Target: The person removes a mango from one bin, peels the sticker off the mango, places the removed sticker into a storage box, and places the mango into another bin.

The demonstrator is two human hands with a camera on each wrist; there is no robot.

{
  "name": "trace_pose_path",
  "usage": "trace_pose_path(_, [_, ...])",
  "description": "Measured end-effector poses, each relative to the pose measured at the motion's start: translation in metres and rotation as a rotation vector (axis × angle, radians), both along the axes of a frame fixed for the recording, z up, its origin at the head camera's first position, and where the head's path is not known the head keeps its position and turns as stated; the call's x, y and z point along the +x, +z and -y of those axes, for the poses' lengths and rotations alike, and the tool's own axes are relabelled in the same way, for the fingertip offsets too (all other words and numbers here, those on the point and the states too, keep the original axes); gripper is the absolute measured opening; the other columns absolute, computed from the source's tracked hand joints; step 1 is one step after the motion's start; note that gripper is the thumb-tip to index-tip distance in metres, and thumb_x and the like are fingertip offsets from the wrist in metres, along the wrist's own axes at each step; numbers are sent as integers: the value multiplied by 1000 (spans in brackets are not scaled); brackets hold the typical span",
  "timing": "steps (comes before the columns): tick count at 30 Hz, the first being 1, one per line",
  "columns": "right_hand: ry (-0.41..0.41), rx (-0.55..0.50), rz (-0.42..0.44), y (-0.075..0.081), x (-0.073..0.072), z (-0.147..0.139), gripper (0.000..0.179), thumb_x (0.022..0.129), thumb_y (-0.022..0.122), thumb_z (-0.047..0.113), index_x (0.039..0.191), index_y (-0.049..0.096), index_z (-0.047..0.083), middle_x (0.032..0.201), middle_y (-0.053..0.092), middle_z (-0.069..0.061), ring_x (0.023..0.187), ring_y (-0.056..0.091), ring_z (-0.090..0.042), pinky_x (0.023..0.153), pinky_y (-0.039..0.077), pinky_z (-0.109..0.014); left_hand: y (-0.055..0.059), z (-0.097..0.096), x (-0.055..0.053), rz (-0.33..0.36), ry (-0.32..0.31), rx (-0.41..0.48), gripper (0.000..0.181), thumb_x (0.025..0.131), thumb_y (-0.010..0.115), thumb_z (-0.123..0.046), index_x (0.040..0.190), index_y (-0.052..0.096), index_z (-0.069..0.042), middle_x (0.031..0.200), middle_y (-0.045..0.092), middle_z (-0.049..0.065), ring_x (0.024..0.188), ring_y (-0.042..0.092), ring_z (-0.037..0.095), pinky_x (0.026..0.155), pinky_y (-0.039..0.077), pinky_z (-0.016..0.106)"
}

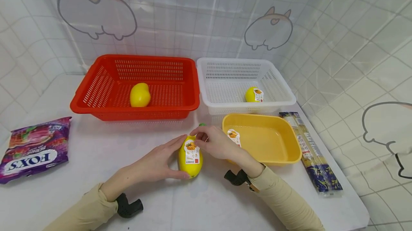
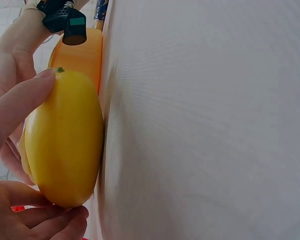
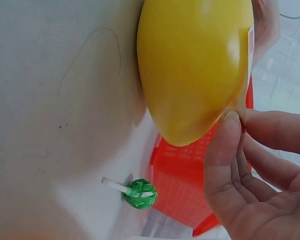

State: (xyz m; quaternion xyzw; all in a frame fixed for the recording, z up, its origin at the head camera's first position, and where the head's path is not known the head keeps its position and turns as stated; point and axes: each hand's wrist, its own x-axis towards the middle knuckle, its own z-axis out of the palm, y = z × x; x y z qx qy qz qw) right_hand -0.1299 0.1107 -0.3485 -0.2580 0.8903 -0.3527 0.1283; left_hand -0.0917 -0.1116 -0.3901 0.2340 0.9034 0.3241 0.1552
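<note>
A toy-like yellow mango [image 1: 190, 168] lies on the white table in front of me, a white label sticker [image 1: 192, 152] with a fruit picture on its top. My left hand [image 1: 157, 163] holds it from the left, thumb at the near tip and fingers at the far end. In the left wrist view the mango [image 2: 65, 140] sits between that thumb and the fingers. My right hand [image 1: 215, 143] pinches the sticker's edge at the mango's far end; the right wrist view shows thumb [image 3: 225, 140] and forefinger together there. Just beyond lies a green-wrapped lollipop [image 3: 141, 194].
A red basket [image 1: 135, 110] holds a plain mango [image 1: 140, 95]; a white basket [image 1: 251, 107] holds a labelled one [image 1: 253, 95]. The yellow tub [image 1: 267, 139], with a similar sticker [image 1: 233, 136], stands right of my right hand. Noodle packs [image 1: 310, 152] lie at right, a purple Fox's bag [image 1: 37, 148] at left.
</note>
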Motion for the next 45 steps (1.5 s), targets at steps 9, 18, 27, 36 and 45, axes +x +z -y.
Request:
trace_pose_path(9, [-9, -16, -13, 0, 1, 0, 20, 95, 66, 9, 114, 71, 8, 86, 65, 2, 80, 57, -15, 70, 52, -23, -2, 0, 0, -8, 0, 2, 119, 69, 79, -68, 160, 25, -14, 164, 28, 7, 147, 34, 31, 113, 38, 56])
trace_pose_path(18, [-9, -23, -35, 1, 2, 0, 18, 94, 67, 10, 111, 73, 8, 85, 65, 2, 80, 57, -14, 70, 52, -22, -1, 1, 0, -23, -4, 0, 118, 70, 79, -68, 159, 26, -13, 164, 29, 7, 147, 35, 31, 114, 38, 55])
trace_pose_path(27, [-9, -20, -35, 3, 2, 0, 17, 94, 68, 9, 110, 74, 7, 86, 67, 2, 79, 58, -14, 70, 53, -22, 0, 0, -1, -11, -2, 1, 118, 69, 80, -68, 159, 26, -13, 164, 29, 6, 147, 35, 30, 113, 38, 55])
trace_pose_path(36, [0, -28, -35, 4, 3, -2, 16, 94, 68, 9, 108, 74, 7, 88, 67, 2, 79, 58, -13, 72, 53, -22, -2, 1, -2, -13, -9, 6, 118, 70, 79, -68, 159, 26, -13, 164, 29, 5, 148, 34, 29, 114, 38, 53])
trace_pose_path(45, [16, -68, -32, 13, 4, -5, 15, 94, 69, 9, 108, 74, 7, 89, 69, 1, 80, 59, -12, 72, 54, -23, -1, 3, -3, -20, -6, 8, 118, 70, 79, -69, 159, 28, -11, 163, 31, 6, 148, 34, 28, 115, 36, 52])
